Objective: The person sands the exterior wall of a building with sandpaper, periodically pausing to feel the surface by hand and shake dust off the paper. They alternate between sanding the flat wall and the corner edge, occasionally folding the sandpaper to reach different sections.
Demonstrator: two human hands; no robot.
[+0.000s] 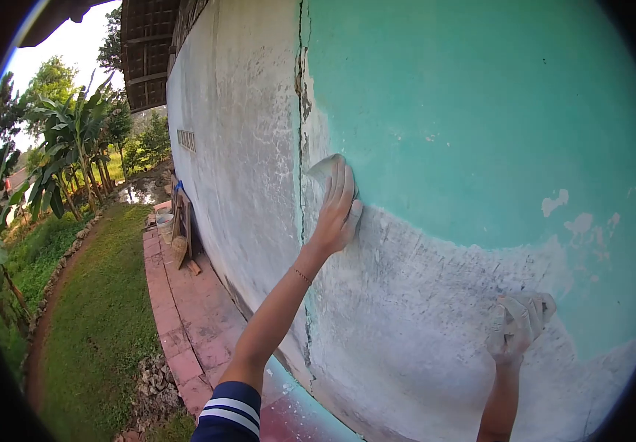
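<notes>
My left hand [339, 210] reaches up to the wall beside a long vertical crack [301, 110]. Its fingers press a thin, curved grey scraper [322, 165] against the surface, just right of the crack. Lower on the right, my right hand [511, 331] is closed and coated with whitish-grey paste. A grey lump that looks like putty [543, 303] shows at its fingers, partly hidden by them. The wall [480, 96] is turquoise above, with bare, rough whitish plaster [414, 295] below and left of the paint.
A pink tiled walkway [174, 309] runs along the wall's foot. Farther along it stand a pale bucket [165, 221] and wooden boards [182, 221] leaning on the wall. Grass [97, 317], a heap of stones [157, 390] and banana plants [75, 140] lie to the left.
</notes>
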